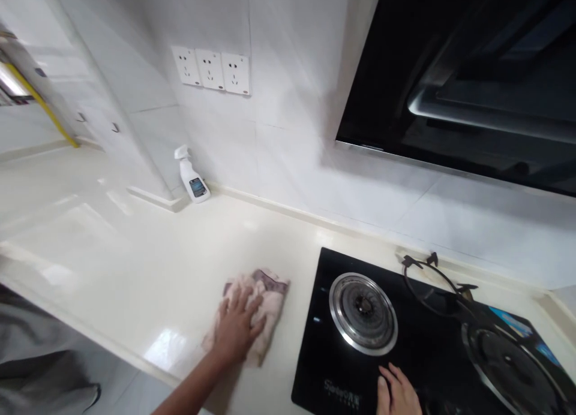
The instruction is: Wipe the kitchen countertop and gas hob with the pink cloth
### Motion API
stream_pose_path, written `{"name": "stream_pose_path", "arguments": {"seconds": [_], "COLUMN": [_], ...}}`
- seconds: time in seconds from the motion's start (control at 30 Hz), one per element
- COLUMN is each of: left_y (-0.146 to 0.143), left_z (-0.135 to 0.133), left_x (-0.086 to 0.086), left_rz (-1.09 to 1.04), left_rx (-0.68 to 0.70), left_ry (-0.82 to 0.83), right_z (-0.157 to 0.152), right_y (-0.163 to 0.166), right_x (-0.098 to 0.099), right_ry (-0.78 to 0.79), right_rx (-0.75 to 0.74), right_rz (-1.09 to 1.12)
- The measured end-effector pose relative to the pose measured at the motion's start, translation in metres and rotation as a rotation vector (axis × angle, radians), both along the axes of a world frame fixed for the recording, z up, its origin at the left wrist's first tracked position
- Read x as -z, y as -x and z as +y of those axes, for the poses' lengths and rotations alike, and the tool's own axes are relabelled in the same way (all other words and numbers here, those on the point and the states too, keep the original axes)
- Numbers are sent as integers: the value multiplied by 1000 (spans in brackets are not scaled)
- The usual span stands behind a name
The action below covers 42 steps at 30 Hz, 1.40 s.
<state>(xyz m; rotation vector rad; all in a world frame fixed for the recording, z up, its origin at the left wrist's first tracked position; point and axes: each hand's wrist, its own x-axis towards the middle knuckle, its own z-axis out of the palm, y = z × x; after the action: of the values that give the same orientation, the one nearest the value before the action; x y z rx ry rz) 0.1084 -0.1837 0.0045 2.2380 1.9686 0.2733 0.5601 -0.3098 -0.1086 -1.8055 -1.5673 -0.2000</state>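
My left hand [237,328] lies palm down on a pink-and-white cloth [272,304], its fingers spread and slightly bent into the bunched fabric. The cloth rests on the cream countertop [193,253], left of the black gas stove [315,349]. At the stove's front part is my right hand [398,394], fingers stretched out and holding nothing that I can see. Its wrist is cut off by the lower edge of the view. Just above it is the left burner [363,313], bare of its pan support.
A white spray bottle [193,178] stands in the wall corner below several sockets [211,70]. A black pan support [427,289] leans at the stove's back edge, near the right burner [508,361]. The dark range hood [463,103] overhangs. Grey clothing [45,355] shows lower left.
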Motion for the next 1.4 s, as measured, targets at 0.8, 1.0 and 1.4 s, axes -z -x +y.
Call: {"name": "stream_pose_path", "arguments": {"seconds": [0.8, 1.0, 1.4], "left_y": [-117, -153, 5], "left_z": [-40, -44, 61], "left_x": [4, 1, 24], "left_rz": [-391, -356, -128], "left_rx": [242, 668, -57], "left_ry": [-99, 52, -97], "right_z": [2, 10, 3], "right_y": [40, 95, 73], "right_x": [-54, -100, -53], "right_ry": [64, -19, 171], "right_rx": [128, 23, 146], "right_rz": [236, 132, -40]}}
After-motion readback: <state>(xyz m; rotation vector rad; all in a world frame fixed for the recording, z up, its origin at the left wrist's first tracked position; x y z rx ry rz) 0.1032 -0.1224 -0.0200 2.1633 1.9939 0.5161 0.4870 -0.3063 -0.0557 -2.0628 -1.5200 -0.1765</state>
